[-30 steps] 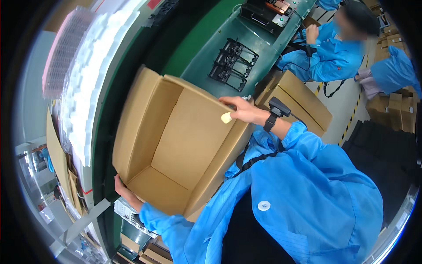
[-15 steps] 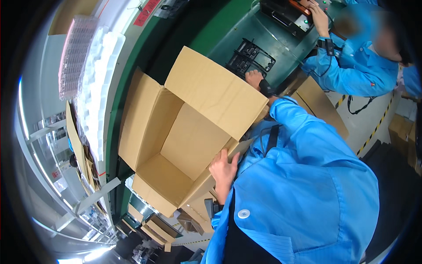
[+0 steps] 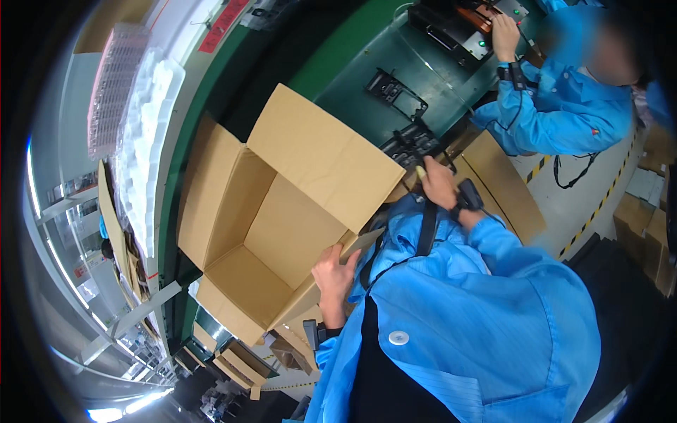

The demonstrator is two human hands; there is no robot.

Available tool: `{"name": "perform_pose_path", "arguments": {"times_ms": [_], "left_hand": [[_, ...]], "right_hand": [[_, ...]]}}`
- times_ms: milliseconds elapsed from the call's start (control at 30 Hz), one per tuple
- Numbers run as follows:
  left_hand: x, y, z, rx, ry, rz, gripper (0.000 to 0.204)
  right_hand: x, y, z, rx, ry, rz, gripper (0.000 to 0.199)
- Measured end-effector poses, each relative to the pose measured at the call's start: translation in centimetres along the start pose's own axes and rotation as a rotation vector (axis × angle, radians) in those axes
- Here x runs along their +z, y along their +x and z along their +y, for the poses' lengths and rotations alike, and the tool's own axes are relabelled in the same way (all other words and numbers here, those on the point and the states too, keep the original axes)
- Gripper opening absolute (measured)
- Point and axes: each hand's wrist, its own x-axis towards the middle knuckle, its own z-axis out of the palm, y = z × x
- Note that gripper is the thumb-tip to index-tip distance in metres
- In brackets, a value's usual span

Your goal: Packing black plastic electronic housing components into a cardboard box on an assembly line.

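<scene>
- Cardboard box [image 3: 240, 196] is sitting open in front of the person, its smooth brown walls forming a deep rectangle and its stiff flaps splaying outward.
- Black frames [image 3: 411, 144], thin and angular with hollow openings, are lying just past the box's far flap [image 3: 321, 158]; another frame [image 3: 386, 86] is resting beyond them on the glossy green table [image 3: 449, 95].
- Left hand [image 3: 333, 276] is gripping the box's near edge, fingers bending over the rim and thumb spreading along the flap.
- Right hand [image 3: 438, 185] is reaching forward and grasping the black frames, a yellow cover [image 3: 421, 171] wrapping one digit.
- Bare tabletop is stretching between the farther frame and a black machine [image 3: 441, 35], where a co-worker [image 3: 557, 106] is working.
- Second carton [image 3: 497, 180] is bordering the right forearm, leaving little room beside it.
</scene>
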Motion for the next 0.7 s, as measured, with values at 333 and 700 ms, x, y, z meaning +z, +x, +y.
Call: {"name": "perform_pose_path", "arguments": {"times_ms": [333,700], "left_hand": [[0.7,3.4,1.5,0.208,-0.058,-0.163,0.032],[-16.0,4.4,-6.6,0.02,-0.49,0.559,0.024]], "right_hand": [[-17.6,1.5,-12.5,-0.14,0.097,0.437,0.029],[-8.1,1.1,-28.7,-0.466,0.492,-0.271,0.029]]}}
